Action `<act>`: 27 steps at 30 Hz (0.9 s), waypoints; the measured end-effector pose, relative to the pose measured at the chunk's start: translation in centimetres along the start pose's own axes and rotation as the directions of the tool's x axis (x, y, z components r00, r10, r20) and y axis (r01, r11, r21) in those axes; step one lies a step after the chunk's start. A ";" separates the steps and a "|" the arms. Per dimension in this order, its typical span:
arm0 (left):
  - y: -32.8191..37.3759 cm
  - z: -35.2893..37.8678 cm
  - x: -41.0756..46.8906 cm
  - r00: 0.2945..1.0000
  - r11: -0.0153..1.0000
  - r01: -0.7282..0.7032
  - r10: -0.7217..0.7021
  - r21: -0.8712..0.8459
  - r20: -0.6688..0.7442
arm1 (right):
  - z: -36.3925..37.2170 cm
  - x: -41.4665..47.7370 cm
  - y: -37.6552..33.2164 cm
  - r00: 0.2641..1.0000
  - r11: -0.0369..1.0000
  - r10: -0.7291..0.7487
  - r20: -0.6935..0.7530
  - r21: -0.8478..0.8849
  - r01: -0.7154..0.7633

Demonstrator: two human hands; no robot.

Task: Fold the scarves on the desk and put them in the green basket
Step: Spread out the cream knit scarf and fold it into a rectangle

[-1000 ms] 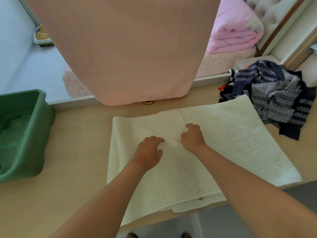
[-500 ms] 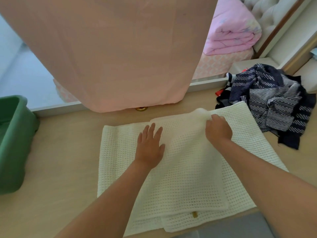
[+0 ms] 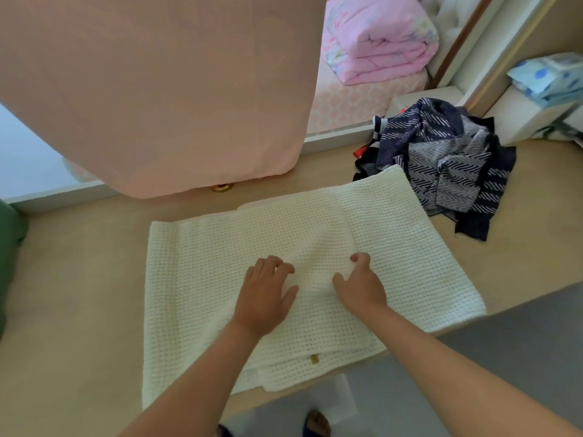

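Note:
A white knit scarf (image 3: pixel 220 279) lies spread on the wooden desk (image 3: pixel 79 294), folded into layers, with a small tag at its near edge. Both my hands rest on its middle. My left hand (image 3: pixel 265 294) presses the cloth with bent fingers. My right hand (image 3: pixel 359 285) does the same a little to the right. A low ridge of fabric rises between them. A heap of dark patterned scarves (image 3: pixel 441 159) sits at the desk's far right, touching the white scarf's corner. Only a sliver of the green basket (image 3: pixel 9 247) shows at the left edge.
A pink cloth (image 3: pixel 157 89) hangs over the desk's far side. Beyond it lies a bed with a folded pink quilt (image 3: pixel 378 42). A white shelf with blue packets (image 3: pixel 549 74) stands at the far right. The desk's near edge runs under the scarf, grey floor below.
Both hands have come back from the scarf's far edge to its middle, and my left fingers have bent. The view has shifted right, so the basket has slid almost out of frame.

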State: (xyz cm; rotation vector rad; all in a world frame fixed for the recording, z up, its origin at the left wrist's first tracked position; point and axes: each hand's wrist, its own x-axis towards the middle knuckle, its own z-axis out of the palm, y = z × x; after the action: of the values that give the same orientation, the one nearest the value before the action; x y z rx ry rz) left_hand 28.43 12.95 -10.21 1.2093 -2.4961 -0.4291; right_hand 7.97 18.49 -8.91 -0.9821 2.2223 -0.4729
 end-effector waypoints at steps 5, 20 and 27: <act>2.1 0.9 -3.6 0.926 0.997 -0.076 0.063 0.022 0.372 | -0.3 -1.2 1.4 0.978 0.975 -0.206 0.009 0.090 0.205; 7.3 -0.9 -3.5 0.829 0.888 0.399 -0.243 -0.228 0.504 | -1.9 -3.8 4.9 0.638 0.468 -0.611 0.469 -0.436 0.769; 7.6 -1.8 -3.4 0.678 0.851 0.485 -0.221 -0.200 0.701 | -5.2 -2.7 4.5 0.724 0.531 -0.330 0.606 -0.515 0.673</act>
State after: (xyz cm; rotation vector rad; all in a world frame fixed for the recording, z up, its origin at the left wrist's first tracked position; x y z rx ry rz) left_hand 25.89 19.97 -6.01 1.5838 -2.4712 -1.6265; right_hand 3.41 23.79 -6.47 -1.9796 1.6227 0.4297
